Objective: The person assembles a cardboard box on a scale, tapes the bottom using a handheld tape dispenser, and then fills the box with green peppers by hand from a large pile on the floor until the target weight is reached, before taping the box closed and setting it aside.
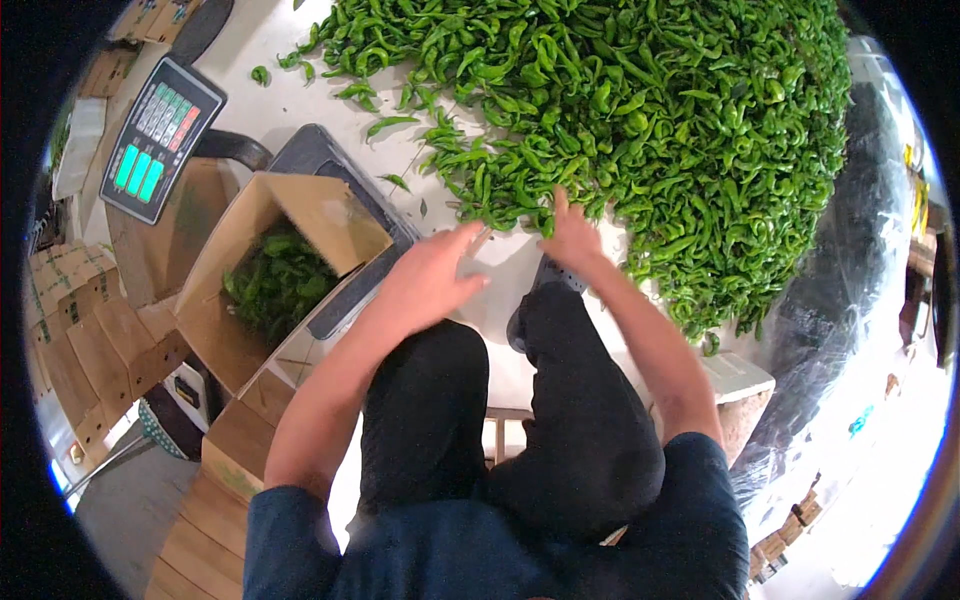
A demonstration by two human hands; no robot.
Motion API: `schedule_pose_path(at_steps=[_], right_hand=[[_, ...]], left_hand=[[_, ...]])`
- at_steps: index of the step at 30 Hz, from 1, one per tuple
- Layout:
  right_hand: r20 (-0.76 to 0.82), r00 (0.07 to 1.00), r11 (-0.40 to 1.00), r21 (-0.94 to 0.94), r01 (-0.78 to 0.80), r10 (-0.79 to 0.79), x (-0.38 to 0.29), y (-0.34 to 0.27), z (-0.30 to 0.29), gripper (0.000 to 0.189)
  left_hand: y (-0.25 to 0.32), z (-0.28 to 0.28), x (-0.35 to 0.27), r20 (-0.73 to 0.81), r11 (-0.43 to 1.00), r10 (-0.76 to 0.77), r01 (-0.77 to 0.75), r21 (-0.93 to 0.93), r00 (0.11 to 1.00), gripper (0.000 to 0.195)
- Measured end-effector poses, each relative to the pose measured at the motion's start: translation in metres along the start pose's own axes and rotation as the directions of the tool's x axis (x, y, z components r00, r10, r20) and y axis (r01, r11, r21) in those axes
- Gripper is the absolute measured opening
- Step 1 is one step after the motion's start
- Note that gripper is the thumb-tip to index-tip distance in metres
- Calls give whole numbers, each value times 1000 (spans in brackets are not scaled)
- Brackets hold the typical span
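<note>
A large heap of green chili peppers spreads over the white floor in front of me. My right hand is at the heap's near edge, its index finger pointing out among the peppers; I see no pepper in its grip. To its left, my left hand hovers palm down short of the heap, thumb and fingers apart, holding nothing I can see. Beside that hand an open cardboard box rests tilted in view on the platform of a weighing scale. Green peppers partly fill the box; its flap hides some of them.
The scale's display panel with lit digits stands at upper left. Stacked cardboard boxes and flat-topped cartons line my left. Clear plastic sheeting edges the heap on the right, near a pale block.
</note>
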State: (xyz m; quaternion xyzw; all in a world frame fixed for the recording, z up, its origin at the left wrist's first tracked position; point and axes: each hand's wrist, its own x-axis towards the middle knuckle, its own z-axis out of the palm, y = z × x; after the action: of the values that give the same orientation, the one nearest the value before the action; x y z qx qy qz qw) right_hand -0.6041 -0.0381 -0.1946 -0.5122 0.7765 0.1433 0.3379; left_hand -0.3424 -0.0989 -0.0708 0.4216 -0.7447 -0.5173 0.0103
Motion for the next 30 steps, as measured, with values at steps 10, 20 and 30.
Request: schedule_pose_path(at_steps=[10, 20, 30], right_hand=[[-56, 995, 920, 388, -57, 85, 7, -15, 53, 126], [-97, 995, 975, 212, 58, -38, 48, -17, 48, 119], [-416, 804, 514, 842, 163, 425, 90, 21, 24, 118]], left_hand=[[-94, 66, 149, -184, 603, -89, 200, 772, 979, 116], [-85, 34, 219, -131, 765, -396, 405, 500, 909, 110], [-44, 83, 270, -43, 826, -381, 318, -466, 924, 65]])
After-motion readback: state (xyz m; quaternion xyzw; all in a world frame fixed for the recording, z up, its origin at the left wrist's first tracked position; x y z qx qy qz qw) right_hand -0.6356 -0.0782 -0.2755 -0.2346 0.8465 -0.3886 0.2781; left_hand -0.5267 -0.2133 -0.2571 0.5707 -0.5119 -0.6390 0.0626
